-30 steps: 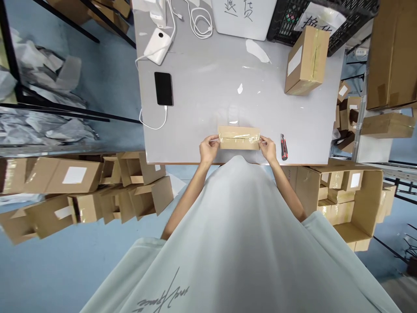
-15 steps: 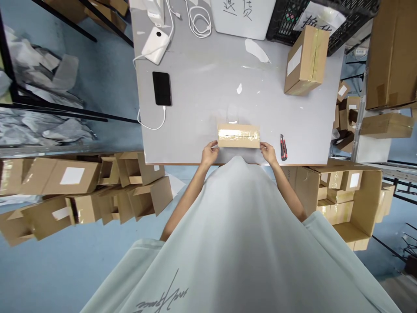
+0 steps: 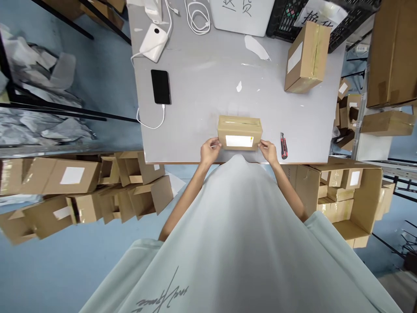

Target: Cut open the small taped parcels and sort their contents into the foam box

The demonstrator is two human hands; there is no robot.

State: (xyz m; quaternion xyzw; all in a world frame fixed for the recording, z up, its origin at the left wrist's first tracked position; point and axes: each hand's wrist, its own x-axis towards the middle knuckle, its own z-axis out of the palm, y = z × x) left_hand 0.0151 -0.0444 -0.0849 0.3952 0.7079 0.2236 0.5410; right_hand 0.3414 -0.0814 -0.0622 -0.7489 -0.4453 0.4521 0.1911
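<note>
A small taped cardboard box (image 3: 240, 127) is at the table's front edge, its white label facing me and a strip of tape along its top. My left hand (image 3: 210, 150) grips its left end with fingers bent against the lower corner. At the opposite end, my right hand (image 3: 268, 151) pinches the lower right corner. Just right of that hand lies a red and black utility knife (image 3: 283, 146). Whether the box rests on the table or is slightly lifted, I cannot tell.
On the grey table (image 3: 195, 87) lie a black phone (image 3: 160, 87) on a white cable and a white power bank (image 3: 154, 42). A taller carton (image 3: 308, 58) stands at right before a black crate (image 3: 283, 21). Open cartons (image 3: 151, 195) flank me on the floor.
The box has tipped between my hands: its labelled side now faces me, where a shiny taped face showed before. Both hands have stayed at its ends.
</note>
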